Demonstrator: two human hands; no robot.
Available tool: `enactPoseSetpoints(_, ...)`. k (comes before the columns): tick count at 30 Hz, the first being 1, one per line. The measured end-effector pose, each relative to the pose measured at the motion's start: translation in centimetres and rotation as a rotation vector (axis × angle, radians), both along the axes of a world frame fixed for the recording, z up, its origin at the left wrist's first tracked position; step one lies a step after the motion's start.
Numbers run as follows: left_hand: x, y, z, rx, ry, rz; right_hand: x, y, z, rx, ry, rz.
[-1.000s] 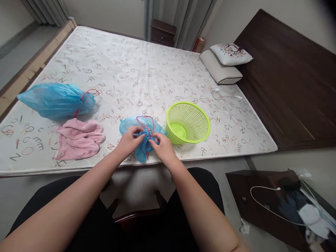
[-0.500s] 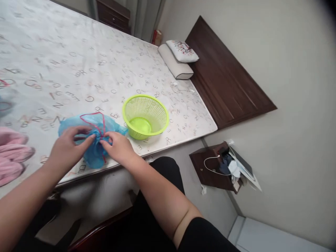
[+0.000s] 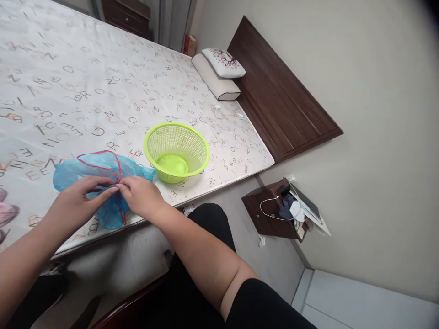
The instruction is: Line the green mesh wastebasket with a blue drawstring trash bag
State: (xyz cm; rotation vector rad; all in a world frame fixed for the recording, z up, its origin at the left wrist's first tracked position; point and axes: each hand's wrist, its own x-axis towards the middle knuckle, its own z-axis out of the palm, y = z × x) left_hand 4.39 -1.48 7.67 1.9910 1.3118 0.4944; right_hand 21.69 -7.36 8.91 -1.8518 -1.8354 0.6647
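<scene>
A thin blue plastic bag (image 3: 113, 214) with a red drawstring (image 3: 98, 154) lies at the near edge of the bed. My left hand (image 3: 80, 194) pinches the gathered neck of the bag with thumb and fingertips. Right beside it, my right hand (image 3: 142, 196) is closed on the same spot, where the red string crosses the neck; my fingers partly hide it. One loop of the string lies over the bag and another end hangs down. A yellow-green plastic basket (image 3: 173, 165) stands upright just right of the bag, with nothing seen inside.
The mattress (image 3: 85, 68) has a letter-print cover. A patterned cushion (image 3: 224, 63) lies on a beige pillow (image 3: 214, 77) by the dark headboard (image 3: 284, 91). Pink cloth (image 3: 7, 214) lies at the left edge. A brown bedside cabinet (image 3: 255, 214) with clutter stands at the right.
The camera view has shifted, so the bed and basket sit further left. My fingertips have come closer together at the bag's neck, and the pink cloth is mostly out of view.
</scene>
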Motion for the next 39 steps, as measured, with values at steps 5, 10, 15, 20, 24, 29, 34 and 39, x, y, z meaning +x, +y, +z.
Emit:
enactPoseSetpoints(5, -0.1, 0.0, 0.0, -0.013, 0.051, 0.01, 0.1, 0.3, 0.0, -0.026, 0.023, -0.01)
enactPoseSetpoints(10, -0.2, 0.0, 0.1, -0.001, 0.09, 0.029, 0.0, 0.2, 0.0, -0.039, 0.024, 0.004)
enactPoseSetpoints(15, -0.3, 0.1, -0.2, -0.008, 0.036, -0.016, 0.2, 0.2, -0.4, 0.024, 0.049, 0.011)
enactPoseSetpoints(20, -0.5, 0.2, -0.3, 0.018, -0.093, -0.089, 1.2, 0.5, -0.9, 0.052, 0.094, -0.072)
enactPoseSetpoints(24, -0.7, 0.4, -0.4, 0.035, -0.097, -0.128, 1.7, 0.6, -1.1, 0.054, 0.092, -0.079)
enactPoseSetpoints(29, -1.0, 0.5, -0.5, 0.055, -0.087, -0.126, 1.6, 0.3, -1.4, 0.05, 0.053, -0.064)
enactPoseSetpoints(34, -0.9, 0.4, -0.5, 0.03, -0.079, -0.126, 1.6, 0.3, -1.4, 0.053, 0.055, -0.074)
enactPoseSetpoints(39, -0.8, 0.4, -0.5, 0.025, -0.077, -0.111, 1.6, 0.1, -0.9, 0.086, 0.085, -0.099)
